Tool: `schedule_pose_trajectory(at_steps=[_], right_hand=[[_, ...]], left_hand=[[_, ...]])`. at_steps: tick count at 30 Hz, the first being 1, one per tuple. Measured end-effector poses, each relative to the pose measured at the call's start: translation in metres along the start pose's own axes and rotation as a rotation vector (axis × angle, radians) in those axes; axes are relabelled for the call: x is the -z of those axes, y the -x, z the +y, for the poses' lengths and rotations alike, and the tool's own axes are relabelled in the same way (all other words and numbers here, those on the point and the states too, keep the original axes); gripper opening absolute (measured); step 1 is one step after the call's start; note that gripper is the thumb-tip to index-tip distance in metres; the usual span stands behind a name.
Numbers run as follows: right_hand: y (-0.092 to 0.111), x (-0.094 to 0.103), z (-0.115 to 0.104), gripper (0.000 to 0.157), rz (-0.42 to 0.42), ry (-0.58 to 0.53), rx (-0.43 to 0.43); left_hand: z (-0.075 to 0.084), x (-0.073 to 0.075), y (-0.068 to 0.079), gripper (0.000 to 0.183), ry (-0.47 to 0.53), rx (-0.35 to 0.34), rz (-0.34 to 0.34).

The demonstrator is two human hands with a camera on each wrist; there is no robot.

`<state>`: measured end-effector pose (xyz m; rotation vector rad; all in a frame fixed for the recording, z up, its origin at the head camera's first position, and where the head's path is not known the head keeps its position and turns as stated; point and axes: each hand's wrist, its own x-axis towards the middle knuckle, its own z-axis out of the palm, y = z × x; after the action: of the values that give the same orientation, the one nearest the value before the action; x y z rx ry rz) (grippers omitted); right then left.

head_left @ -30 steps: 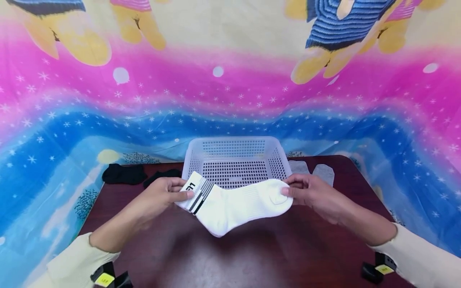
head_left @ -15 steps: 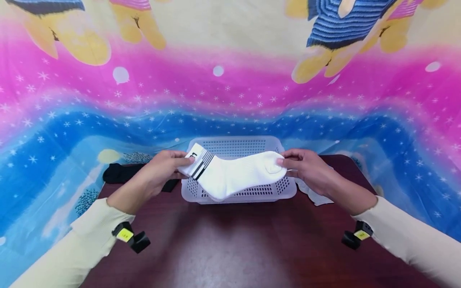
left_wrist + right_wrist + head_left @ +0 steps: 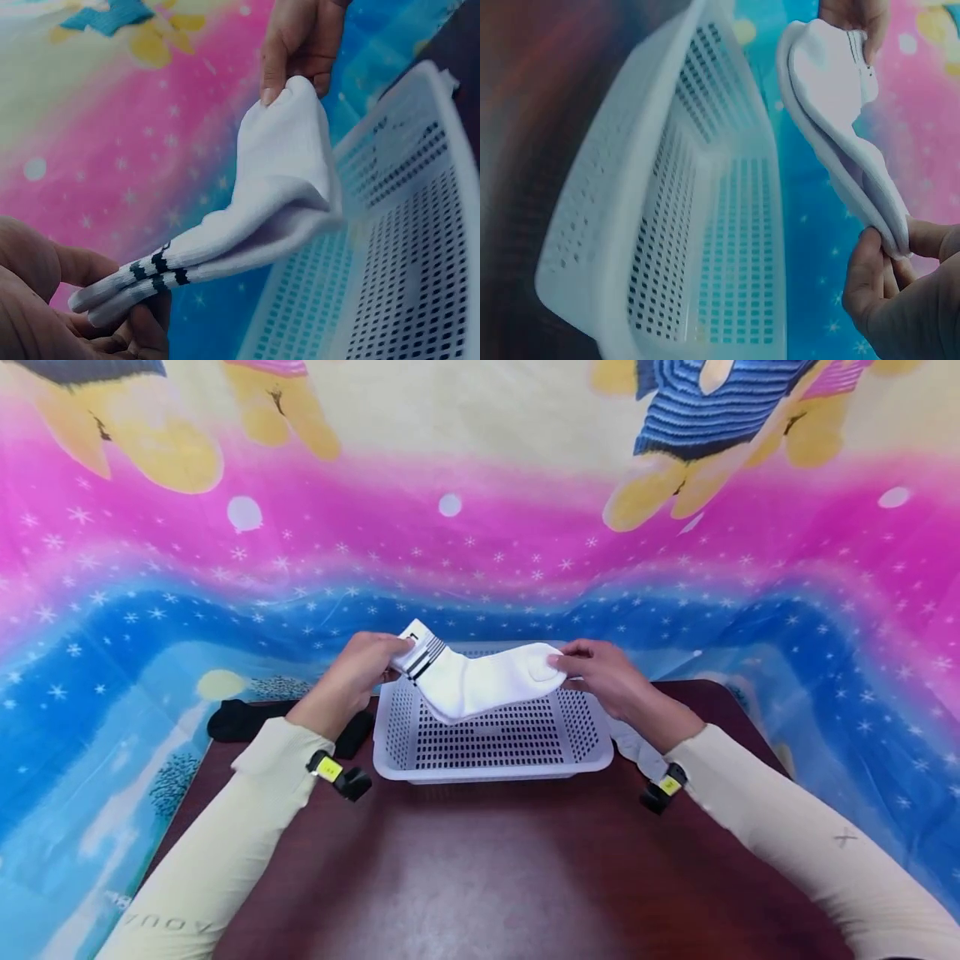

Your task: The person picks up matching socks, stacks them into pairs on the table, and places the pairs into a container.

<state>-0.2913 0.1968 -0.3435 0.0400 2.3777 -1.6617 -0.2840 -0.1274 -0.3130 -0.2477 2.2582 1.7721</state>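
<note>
The cuff end of the white socks (image 3: 480,685) is pinched by the left hand (image 3: 352,670), with the thumb on one side and bent fingers on the other. The toe end is pinched the same way by the right hand (image 3: 603,675). Both grips are closed on cloth, and nothing else is held.

The socks are held up off the table (image 3: 480,868), stretched from left to right, and seen across the far part of the basket (image 3: 491,774). How high they are held above it cannot be told. Two layers can be seen from the wrists, laid together with a gap between them, so a pair seems to be held. The heel part hangs down in the middle.

The socks should be light, soft and floppy. They should not be slippery, and they should not break if squeezed or dropped. The striped cuff and the toe look like good places to be held, as long as both layers are caught in each pinch. If only one layer is caught, the other could slide out.

On the far left of the table, black socks (image 3: 236,720) are partly hidden by the left arm. On the right, beside the basket, a grey sock (image 3: 636,750) is partly covered by the right arm. Behind everything, a bright cloth (image 3: 450,560) is hung.
</note>
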Motion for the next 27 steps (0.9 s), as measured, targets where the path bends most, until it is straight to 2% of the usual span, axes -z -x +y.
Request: schedule_pose_trajectory(at_steps=[5,10,16,22,27], right_hand=[[-0.028,-0.008,0.0,0.042,0.021,0.043,-0.043],[-0.048,-0.011,0.009,0.041,-0.006,0.089,-0.122],[-0.067,-0.01,0.02,0.042,-0.053,0.3,-0.148],[-0.075,-0.022,0.015,0.033,-0.099,0.537,-0.137],[-0.082,-0.032,0.015,0.034,-0.148,0.741,-0.118]], left_hand=[[-0.002,-0.008,-0.026,0.039,-0.055,0.041,0.065],[-0.018,-0.021,-0.048,0.039,-0.178,0.103,0.118],[-0.03,-0.028,-0.066,0.032,-0.266,0.124,0.078],[-0.039,-0.037,-0.079,0.039,-0.4,0.17,0.044],[-0.053,-0.045,-0.081,0.033,-0.479,0.137,0.045]])
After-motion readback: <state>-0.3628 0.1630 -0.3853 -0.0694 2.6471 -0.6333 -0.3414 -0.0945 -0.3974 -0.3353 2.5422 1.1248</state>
